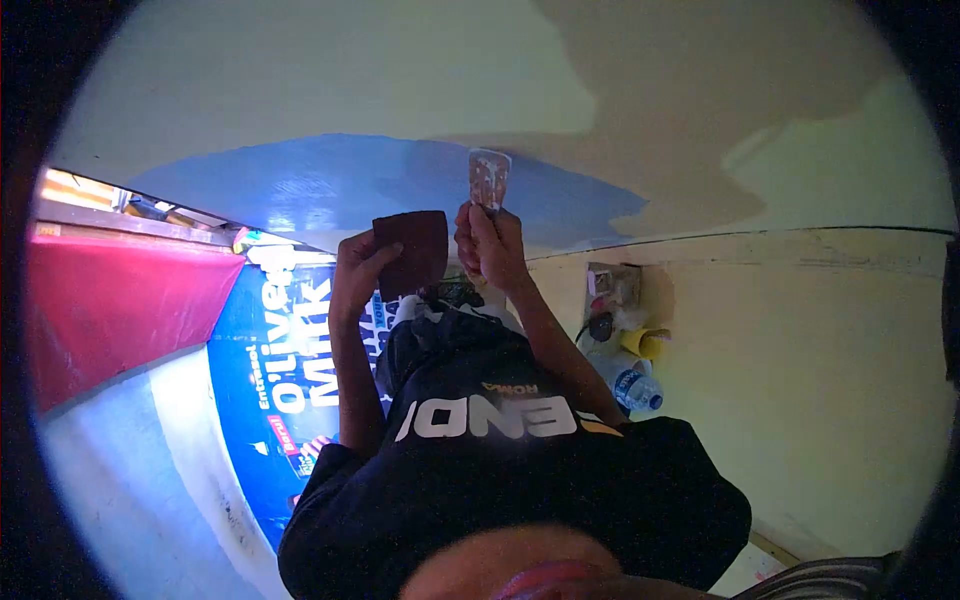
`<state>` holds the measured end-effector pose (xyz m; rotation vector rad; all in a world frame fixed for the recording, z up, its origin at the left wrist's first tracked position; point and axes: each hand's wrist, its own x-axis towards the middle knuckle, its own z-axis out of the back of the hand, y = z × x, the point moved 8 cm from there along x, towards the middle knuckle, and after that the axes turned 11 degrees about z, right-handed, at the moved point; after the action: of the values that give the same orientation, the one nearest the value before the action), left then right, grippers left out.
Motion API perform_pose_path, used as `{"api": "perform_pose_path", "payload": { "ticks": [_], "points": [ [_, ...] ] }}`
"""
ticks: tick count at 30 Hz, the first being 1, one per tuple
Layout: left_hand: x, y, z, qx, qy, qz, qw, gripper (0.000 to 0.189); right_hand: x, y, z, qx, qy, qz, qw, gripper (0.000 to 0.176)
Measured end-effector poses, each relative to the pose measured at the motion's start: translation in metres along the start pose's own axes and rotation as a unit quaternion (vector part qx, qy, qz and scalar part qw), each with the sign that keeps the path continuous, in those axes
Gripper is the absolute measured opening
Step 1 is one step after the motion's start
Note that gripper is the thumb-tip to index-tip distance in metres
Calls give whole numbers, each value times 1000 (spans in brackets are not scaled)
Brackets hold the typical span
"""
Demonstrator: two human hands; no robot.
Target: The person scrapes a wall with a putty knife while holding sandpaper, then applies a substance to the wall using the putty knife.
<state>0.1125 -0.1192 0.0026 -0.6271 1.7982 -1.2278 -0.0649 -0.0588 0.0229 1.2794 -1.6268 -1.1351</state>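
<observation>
My left hand [358,268] grips a dark brown, flat square sheet [415,252] by its left edge, thumb lying across its face. Close beside it, my right hand [495,245] is closed round the handle of a putty knife [489,180]. The knife's blade points away from me and is smeared with white and brown. Beyond both hands is a pale wall [450,60] with a blue patch [320,185] on it; the blade overlaps this patch in the view.
At the left hangs a blue printed banner [270,370], next to a red panel [125,310]. To my right, low down, are a water bottle [637,391], a yellow item [645,344] and other small things. A shadow falls across the wall at the upper right.
</observation>
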Motion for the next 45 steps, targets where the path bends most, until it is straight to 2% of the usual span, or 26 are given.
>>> {"api": "perform_pose_path", "payload": {
  "ticks": [7, 10, 13, 16, 19, 22, 25, 28, 31, 34, 38, 45],
  "points": [
    [2, -18, 4, 37, -14, -13, 999, 27, -6, 2, 0, 26, -16, -20, 999, 31],
    [4, -16, 2, 14, -5, -20, 1000, 27, -5, 2, 4, -22, -22, 8, 999, 31],
    [1, -17, 1, 24, -9, -10, 1000, 26, -1, 7, 9, -64, 0, -1, 998, 31],
    [4, -9, -6, 13, 8, 5, 1000, 26, -1, 19, -1, -34, 12, -5, 999, 32],
    [1, -14, -11, 57, -8, 16, 998, 26, -4, 6, 16, -40, -41, -22, 998, 32],
    [1, -18, -14, 51, 3, 0, 999, 26, -9, 10, 8, -31, -10, -43, 999, 32],
    [11, -8, -14, 66, 14, 13, 998, 25, -3, 20, 4, -90, 2, -26, 996, 32],
    [8, -17, -20, 21, 20, 3, 1000, 26, -3, 16, 5, -46, 0, -27, 999, 31],
    [6, -26, -25, 58, 23, 6, 998, 26, -6, 18, -3, -51, -21, -60, 997, 29],
    [13, -25, -25, 74, 30, -24, 997, 25, -5, 9, -1, -22, -28, -9, 999, 28],
    [13, -17, -19, 57, 11, 14, 998, 24, -5, 5, 2, -22, -23, -20, 999, 28],
    [11, -17, -14, 74, -7, 19, 997, 24, -4, 9, 1, -4, -19, -28, 999, 28]
  ]
}}
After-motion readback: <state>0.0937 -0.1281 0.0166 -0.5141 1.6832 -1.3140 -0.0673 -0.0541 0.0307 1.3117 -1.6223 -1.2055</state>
